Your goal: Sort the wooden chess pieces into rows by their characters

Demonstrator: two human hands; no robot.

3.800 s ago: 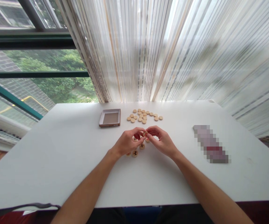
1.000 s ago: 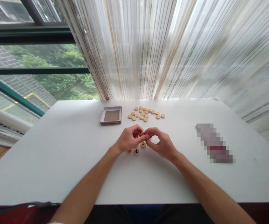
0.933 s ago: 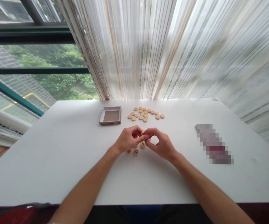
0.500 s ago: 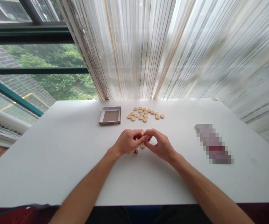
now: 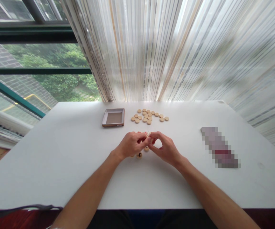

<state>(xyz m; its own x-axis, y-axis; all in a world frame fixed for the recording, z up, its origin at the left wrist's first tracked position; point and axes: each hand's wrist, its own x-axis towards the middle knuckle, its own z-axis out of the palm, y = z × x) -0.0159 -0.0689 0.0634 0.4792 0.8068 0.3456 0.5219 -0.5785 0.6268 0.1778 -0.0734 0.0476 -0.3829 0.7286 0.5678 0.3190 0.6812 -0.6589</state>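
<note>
My left hand [image 5: 130, 145] and my right hand [image 5: 165, 147] meet fingertip to fingertip over the middle of the white table [image 5: 56, 165]. Both are closed in a pinch on a small round wooden game piece [image 5: 148, 139] held between them. Under and around the hands lie a few face-up wooden pieces with dark or red characters, one [image 5: 139, 155] just below my left hand. A group of several plain wooden pieces [image 5: 149, 116] lies farther back.
A small shallow square box [image 5: 113, 117] with a brown inside sits at the back, left of the plain pieces. A blurred-out oblong object [image 5: 220, 147] lies to the right. Striped curtains hang behind the table; a window is at left.
My hands have stayed together over the same spot, the fingers shifting slightly lower onto the pieces. The view has drifted a little.
</note>
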